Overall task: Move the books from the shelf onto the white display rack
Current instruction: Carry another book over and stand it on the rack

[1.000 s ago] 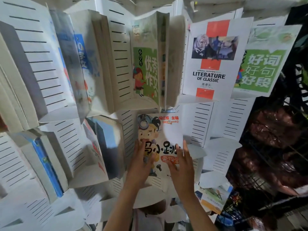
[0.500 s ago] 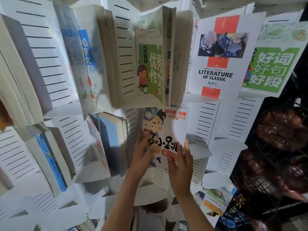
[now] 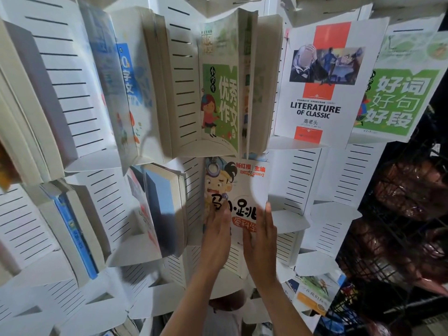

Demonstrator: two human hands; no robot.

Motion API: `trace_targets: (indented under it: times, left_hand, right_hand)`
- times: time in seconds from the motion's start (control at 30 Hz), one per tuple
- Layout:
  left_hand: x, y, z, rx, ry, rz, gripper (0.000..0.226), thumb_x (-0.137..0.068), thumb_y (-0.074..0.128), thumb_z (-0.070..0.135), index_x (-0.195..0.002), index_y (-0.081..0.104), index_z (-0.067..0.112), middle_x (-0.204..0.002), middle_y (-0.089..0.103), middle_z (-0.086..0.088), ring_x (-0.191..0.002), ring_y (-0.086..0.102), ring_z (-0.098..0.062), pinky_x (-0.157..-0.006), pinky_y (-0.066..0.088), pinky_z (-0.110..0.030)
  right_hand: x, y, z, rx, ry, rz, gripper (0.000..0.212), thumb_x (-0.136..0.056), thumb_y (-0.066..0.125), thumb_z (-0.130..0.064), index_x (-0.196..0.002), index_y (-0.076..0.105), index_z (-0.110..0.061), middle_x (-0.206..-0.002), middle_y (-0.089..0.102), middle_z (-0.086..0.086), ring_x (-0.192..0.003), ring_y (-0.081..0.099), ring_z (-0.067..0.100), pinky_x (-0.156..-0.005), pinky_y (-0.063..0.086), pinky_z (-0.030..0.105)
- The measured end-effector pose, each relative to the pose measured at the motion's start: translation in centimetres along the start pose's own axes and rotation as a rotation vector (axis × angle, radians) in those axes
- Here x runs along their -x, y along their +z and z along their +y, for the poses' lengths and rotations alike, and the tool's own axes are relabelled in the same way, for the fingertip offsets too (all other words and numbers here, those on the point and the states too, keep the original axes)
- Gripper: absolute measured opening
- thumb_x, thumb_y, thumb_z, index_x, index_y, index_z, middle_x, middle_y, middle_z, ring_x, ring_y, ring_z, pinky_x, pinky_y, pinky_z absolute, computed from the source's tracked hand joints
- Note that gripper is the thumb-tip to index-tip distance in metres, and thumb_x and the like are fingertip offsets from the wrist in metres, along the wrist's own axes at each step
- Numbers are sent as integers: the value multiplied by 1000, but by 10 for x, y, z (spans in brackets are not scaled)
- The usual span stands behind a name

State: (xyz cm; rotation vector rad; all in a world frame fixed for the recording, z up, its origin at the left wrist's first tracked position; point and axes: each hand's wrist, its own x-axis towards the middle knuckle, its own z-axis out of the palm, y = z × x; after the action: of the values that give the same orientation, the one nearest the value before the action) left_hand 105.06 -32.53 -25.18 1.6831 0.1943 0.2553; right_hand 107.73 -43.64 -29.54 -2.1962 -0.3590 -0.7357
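White display rack (image 3: 303,175) behind, cartoon book's (image 3: 238,187) lower cover hidden under both hands' flat, straight fingers (image 3: 268,215)

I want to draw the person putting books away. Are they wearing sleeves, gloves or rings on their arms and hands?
No gloves, and no sleeves as far as the picture shows. The left hand and right hand are bare, and both forearms are uncovered down to the bottom edge of the view. I can see no ring, watch or bracelet on the parts that show. The fingers are slim and straight, so draw plain bare arms.

Both forearms are bare, the left hand (image 3: 216,235) and right hand (image 3: 263,241) ungloved.
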Motion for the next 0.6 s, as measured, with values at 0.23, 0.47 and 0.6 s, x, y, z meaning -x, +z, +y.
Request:
trace_targets:
  times: [0.23, 0.47, 0.6]
  left_hand:
    - [-11, -18, 4, 182, -108, -65, 42, -99, 27, 63, -136, 45, 52, -114, 67, 31, -106, 64, 7, -73, 52, -11]
    - [-18, -11, 1, 167, -135, -72, 42, -89, 36, 73, -128, 46, 62, -121, 66, 23, -113, 64, -4, -90, 54, -33]
    - [-21, -7, 0, 139, -110, -69, 47, -91, 34, 71, -137, 37, 63, -125, 62, 29, -116, 61, -1, -94, 53, -33]
  right_hand:
    - [1, 3, -4, -134, 134, -96, 89, -96, 59, -19, -156, -4, -36, -154, 34, 11, -135, 45, 25, -94, 55, 41]
    - [-6, 18, 2, -212, 302, -31, 72, -95, 63, -14, -155, 24, -20, -135, 58, 8, -113, 65, 23, -80, 62, 37]
    - [-11, 17, 10, -269, 307, -50, 62, -97, 59, -20, -153, 31, -20, -136, 59, 5, -111, 67, 20, -77, 58, 21]
